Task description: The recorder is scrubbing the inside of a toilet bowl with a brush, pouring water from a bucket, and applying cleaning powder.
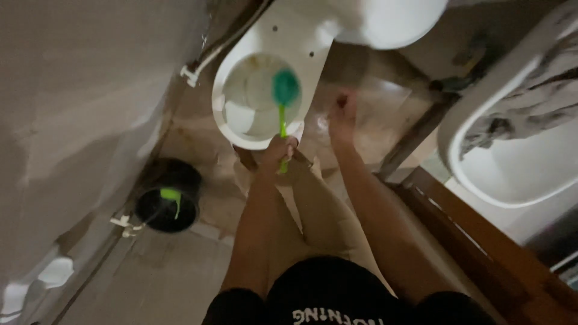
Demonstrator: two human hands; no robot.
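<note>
One toilet (236,120), one brush (285,90), two hands in play. The left hand (278,151) is wrapped tight around the brush's green handle, fingers curled shut on it just below the bowl's front rim. The handle runs up over the rim and the teal brush head sits inside the bowl, against the right side of its inner wall. The seat is up, the white lid (385,21) tilted back above it.

The right hand (342,114) hangs free just right of the bowl, fingers curled loosely into a fist, holding nothing and touching nothing.

On the floor to the left stands one black bucket (167,207) with a green piece on its rim. At far right, one white basin (512,162) with a grey cloth (530,102) bunched in it. No packages or signs show clearly.
</note>
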